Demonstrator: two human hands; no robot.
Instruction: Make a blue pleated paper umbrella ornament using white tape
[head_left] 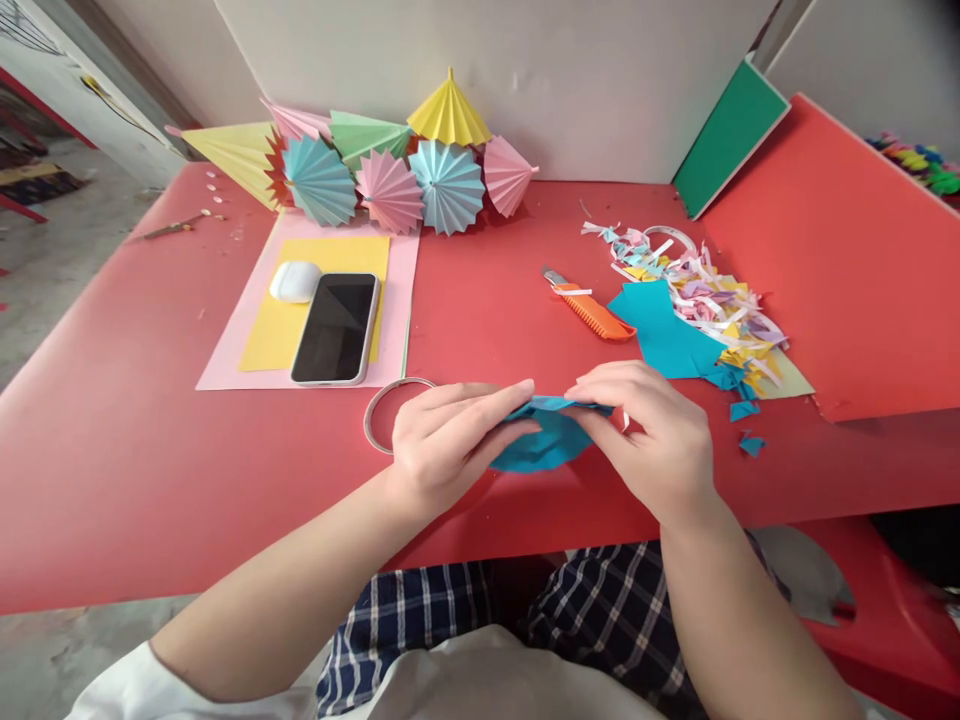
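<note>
Both of my hands pinch a teal paper piece (541, 442) near the front edge of the red table (112, 450). My left hand (450, 440) grips its left side with fingers pressed along the top fold. My right hand (652, 435) closes on its right side. The paper is folded, with a rounded lower edge showing between the hands. A roll of tape (379, 412) lies just left of my left hand, partly hidden by it.
Several folded paper umbrellas (390, 170) stand at the back. A phone (336, 328) and white earbud case (295, 281) rest on yellow and pink sheets. An orange cutter (592, 308), a teal sheet (664, 330) and paper scraps (712, 300) lie right. A green board (731, 135) leans behind.
</note>
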